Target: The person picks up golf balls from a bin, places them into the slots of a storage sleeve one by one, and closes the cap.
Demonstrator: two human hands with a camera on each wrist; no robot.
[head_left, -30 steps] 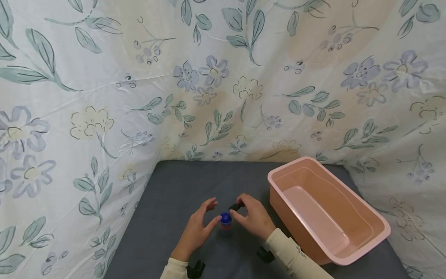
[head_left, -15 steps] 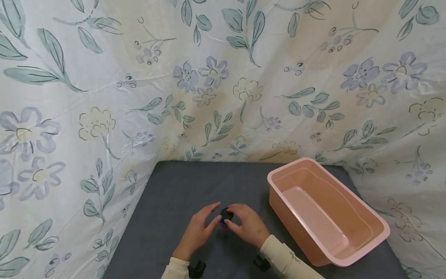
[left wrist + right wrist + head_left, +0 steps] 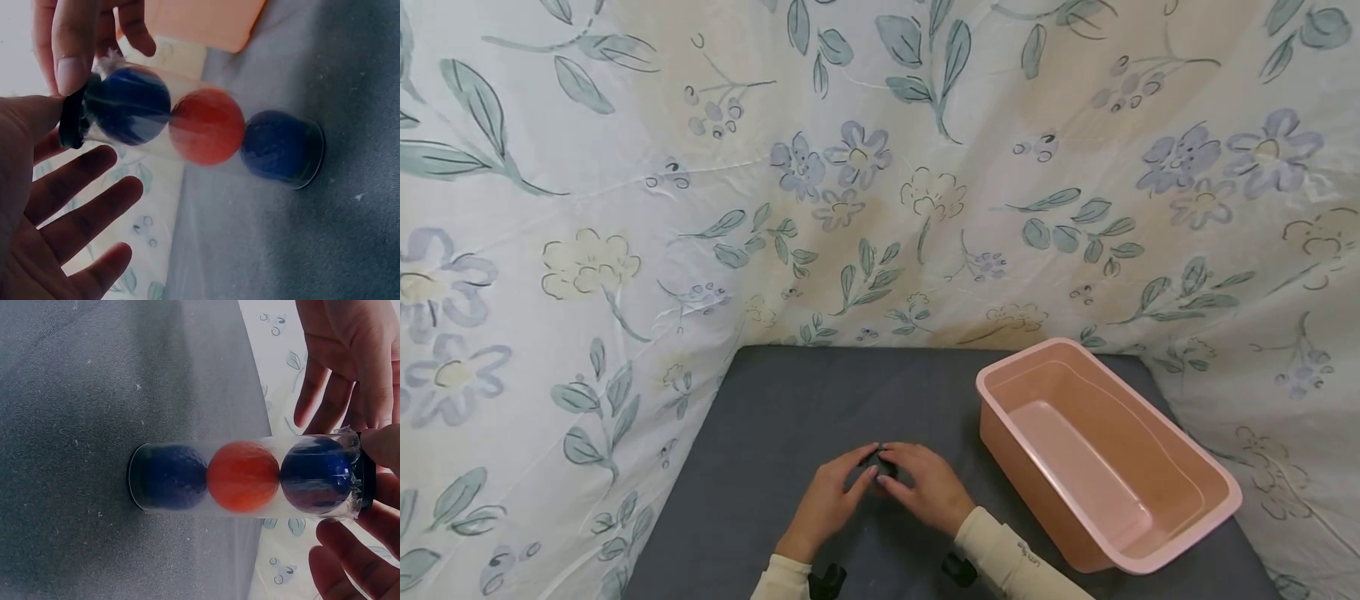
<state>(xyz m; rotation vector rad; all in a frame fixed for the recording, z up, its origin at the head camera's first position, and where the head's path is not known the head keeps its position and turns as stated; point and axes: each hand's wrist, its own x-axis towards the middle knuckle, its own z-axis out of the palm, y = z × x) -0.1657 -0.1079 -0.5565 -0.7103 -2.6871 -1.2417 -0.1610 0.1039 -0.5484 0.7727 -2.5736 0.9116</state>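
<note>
A clear plastic tube [image 3: 273, 445] stands upright on the dark grey table, holding a stack of balls: a blue ball [image 3: 177, 477] at the bottom, an orange-red ball [image 3: 242, 476] in the middle and a blue ball [image 3: 135, 106] at the top. A black lid [image 3: 73, 119] sits at the tube's upper end, against its crinkled rim. My left hand [image 3: 823, 504] holds the lid with thumb and index finger, the other fingers spread beside the tube. From the opposite side, my right hand [image 3: 934, 492] pinches the same lid. In the head view, the hands mostly hide the tube.
A deep pink plastic bin [image 3: 1000, 433] stands on the right of the dark grey table [image 3: 805, 400], angled, beyond my right forearm. Floral cloth [image 3: 850, 250] hangs behind the table and at both sides.
My right hand has brought the black lid from beside the tube leftward onto its top, covering the upper blue ball. My left fingers have closed in on the lid too.
</note>
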